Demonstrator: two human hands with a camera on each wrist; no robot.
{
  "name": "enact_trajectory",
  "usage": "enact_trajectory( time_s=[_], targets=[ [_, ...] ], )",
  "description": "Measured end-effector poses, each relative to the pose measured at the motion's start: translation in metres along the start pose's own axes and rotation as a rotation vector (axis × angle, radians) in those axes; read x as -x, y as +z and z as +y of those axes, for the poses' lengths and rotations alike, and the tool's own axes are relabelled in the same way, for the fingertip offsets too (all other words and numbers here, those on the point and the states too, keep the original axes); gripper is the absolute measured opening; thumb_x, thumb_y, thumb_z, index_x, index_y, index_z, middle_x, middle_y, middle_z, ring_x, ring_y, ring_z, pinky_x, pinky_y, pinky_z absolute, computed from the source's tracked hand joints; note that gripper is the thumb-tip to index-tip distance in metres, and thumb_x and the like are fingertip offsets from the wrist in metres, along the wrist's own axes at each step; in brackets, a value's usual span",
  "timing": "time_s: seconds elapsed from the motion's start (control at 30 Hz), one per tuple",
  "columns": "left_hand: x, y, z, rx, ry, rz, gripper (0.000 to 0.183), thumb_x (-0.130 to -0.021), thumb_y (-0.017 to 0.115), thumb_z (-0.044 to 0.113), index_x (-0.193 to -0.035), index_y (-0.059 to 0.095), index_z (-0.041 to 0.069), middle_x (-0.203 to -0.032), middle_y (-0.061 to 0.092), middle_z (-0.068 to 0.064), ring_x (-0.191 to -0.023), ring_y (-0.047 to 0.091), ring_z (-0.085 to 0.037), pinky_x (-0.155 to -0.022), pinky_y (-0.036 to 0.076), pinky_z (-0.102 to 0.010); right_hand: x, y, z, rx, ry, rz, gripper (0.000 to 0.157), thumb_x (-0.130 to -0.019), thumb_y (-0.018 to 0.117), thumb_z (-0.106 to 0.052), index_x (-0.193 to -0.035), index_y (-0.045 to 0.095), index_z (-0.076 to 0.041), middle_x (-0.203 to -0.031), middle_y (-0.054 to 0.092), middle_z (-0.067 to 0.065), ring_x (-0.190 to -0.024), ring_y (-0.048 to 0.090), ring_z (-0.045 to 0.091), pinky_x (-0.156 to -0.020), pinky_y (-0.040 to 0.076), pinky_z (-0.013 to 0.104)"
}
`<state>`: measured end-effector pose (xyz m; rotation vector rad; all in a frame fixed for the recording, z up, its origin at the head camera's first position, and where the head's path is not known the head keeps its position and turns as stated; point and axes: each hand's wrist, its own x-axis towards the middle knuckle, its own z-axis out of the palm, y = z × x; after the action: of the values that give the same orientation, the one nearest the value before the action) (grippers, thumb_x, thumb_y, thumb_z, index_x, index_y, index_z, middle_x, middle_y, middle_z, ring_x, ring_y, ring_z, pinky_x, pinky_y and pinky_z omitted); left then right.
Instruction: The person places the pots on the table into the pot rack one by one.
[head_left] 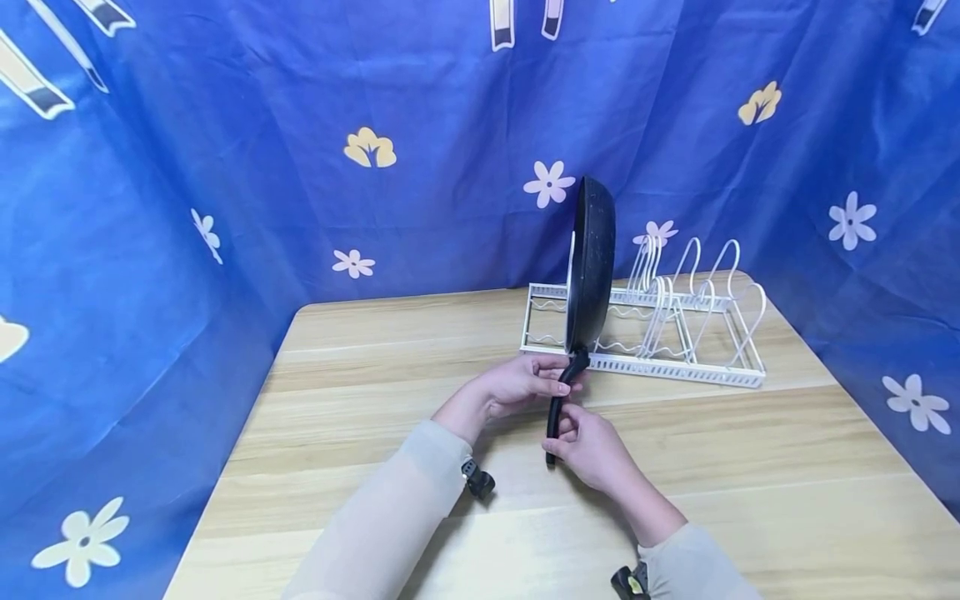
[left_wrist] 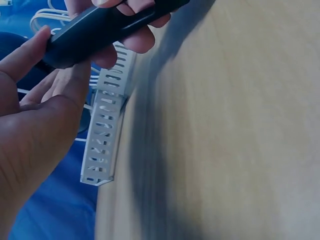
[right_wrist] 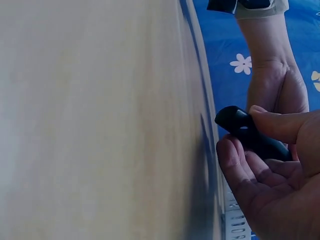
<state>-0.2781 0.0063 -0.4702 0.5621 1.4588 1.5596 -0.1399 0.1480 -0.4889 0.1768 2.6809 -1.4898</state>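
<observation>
A black frying pan (head_left: 596, 258) stands on its edge at the left part of a white wire rack (head_left: 675, 369). A thin white edge runs along the pan's left side. Its black handle (head_left: 554, 417) points toward me and slopes down. My left hand (head_left: 517, 385) holds the handle close to the pan, thumb on one side and fingers beneath, as the left wrist view shows. Nearer the handle's end, my right hand (head_left: 592, 446) pinches it between thumb and fingers. In the right wrist view the handle's tip (right_wrist: 232, 117) sticks out past the right thumb.
Several white looped dividers (head_left: 660, 312) rise from the rack's middle and right. The rack sits near the back right of a wooden table (head_left: 375, 375). Blue patterned cloth (head_left: 442, 167) hangs behind the table and along both sides.
</observation>
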Motion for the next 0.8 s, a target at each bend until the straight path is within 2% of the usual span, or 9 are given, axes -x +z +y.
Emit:
enact_trajectory(
  time_s=[0.1, 0.33, 0.43, 0.53, 0.67, 0.73, 0.8],
  targets=[
    [0.0, 0.0, -0.004, 0.016, -0.01, 0.007, 0.057, -0.104, 0.055, -0.011, -0.16, 0.045, -0.004, -0.164, 0.045, -0.034, -0.132, 0.069, -0.016, -0.127, 0.046, -0.042, -0.001, 0.0, 0.002, -0.003, 0.01, -0.012, 0.028, -0.087, 0.087, -0.008, -0.11, 0.071, -0.006, -0.091, 0.078, 0.001, -0.085, 0.078, 0.014, -0.08, 0.063, 0.033],
    [0.002, -0.001, -0.008, -0.019, -0.001, 0.031, 0.056, -0.104, 0.056, -0.01, -0.159, 0.044, -0.006, -0.163, 0.048, -0.032, -0.149, 0.058, -0.036, -0.13, 0.043, -0.045, -0.004, 0.001, 0.006, -0.007, 0.069, -0.027, 0.038, -0.085, 0.091, -0.012, -0.118, 0.073, -0.003, -0.091, 0.081, 0.002, -0.085, 0.077, 0.015, -0.081, 0.06, 0.035],
    [0.003, 0.0, -0.009, -0.037, -0.01, 0.072, 0.055, -0.105, 0.058, -0.008, -0.158, 0.046, -0.006, -0.161, 0.052, -0.03, -0.149, 0.057, -0.037, -0.129, 0.044, -0.044, -0.005, 0.002, 0.006, -0.01, 0.076, -0.033, 0.034, -0.085, 0.09, -0.012, -0.114, 0.075, -0.003, -0.088, 0.08, 0.002, -0.083, 0.074, 0.013, -0.079, 0.058, 0.033],
    [0.003, 0.003, -0.009, -0.089, -0.018, 0.14, 0.053, -0.105, 0.063, -0.003, -0.156, 0.05, -0.004, -0.155, 0.059, -0.028, -0.144, 0.063, -0.035, -0.124, 0.05, -0.04, -0.006, 0.001, 0.006, 0.012, 0.057, -0.046, 0.028, -0.087, 0.088, -0.013, -0.11, 0.076, -0.004, -0.086, 0.079, 0.0, -0.079, 0.072, 0.011, -0.077, 0.057, 0.032],
    [0.005, 0.012, -0.007, -0.266, -0.019, 0.256, 0.05, -0.103, 0.073, 0.009, -0.15, 0.059, -0.001, -0.144, 0.07, -0.023, -0.13, 0.073, -0.029, -0.113, 0.058, -0.034, -0.004, -0.008, 0.006, 0.142, -0.008, -0.067, 0.024, -0.095, 0.082, -0.022, -0.113, 0.077, -0.008, -0.084, 0.077, -0.004, -0.081, 0.07, 0.011, -0.078, 0.057, 0.036],
    [0.009, 0.017, -0.004, -0.394, -0.012, 0.322, 0.049, -0.104, 0.074, 0.017, -0.148, 0.061, -0.001, -0.14, 0.073, -0.022, -0.124, 0.075, -0.028, -0.108, 0.061, -0.035, -0.002, -0.015, 0.005, 0.242, -0.051, -0.062, 0.029, -0.099, 0.078, -0.028, -0.121, 0.076, -0.01, -0.088, 0.078, -0.003, -0.085, 0.071, 0.015, -0.083, 0.059, 0.04],
    [0.014, 0.023, 0.0, -0.556, 0.007, 0.38, 0.049, -0.106, 0.071, 0.023, -0.148, 0.061, -0.001, -0.14, 0.074, -0.019, -0.123, 0.075, -0.03, -0.109, 0.06, -0.038, 0.0, -0.026, 0.002, 0.358, -0.102, -0.036, 0.038, -0.103, 0.073, -0.034, -0.131, 0.074, -0.008, -0.098, 0.08, 0.003, -0.097, 0.074, 0.024, -0.094, 0.06, 0.048]
  ],
)
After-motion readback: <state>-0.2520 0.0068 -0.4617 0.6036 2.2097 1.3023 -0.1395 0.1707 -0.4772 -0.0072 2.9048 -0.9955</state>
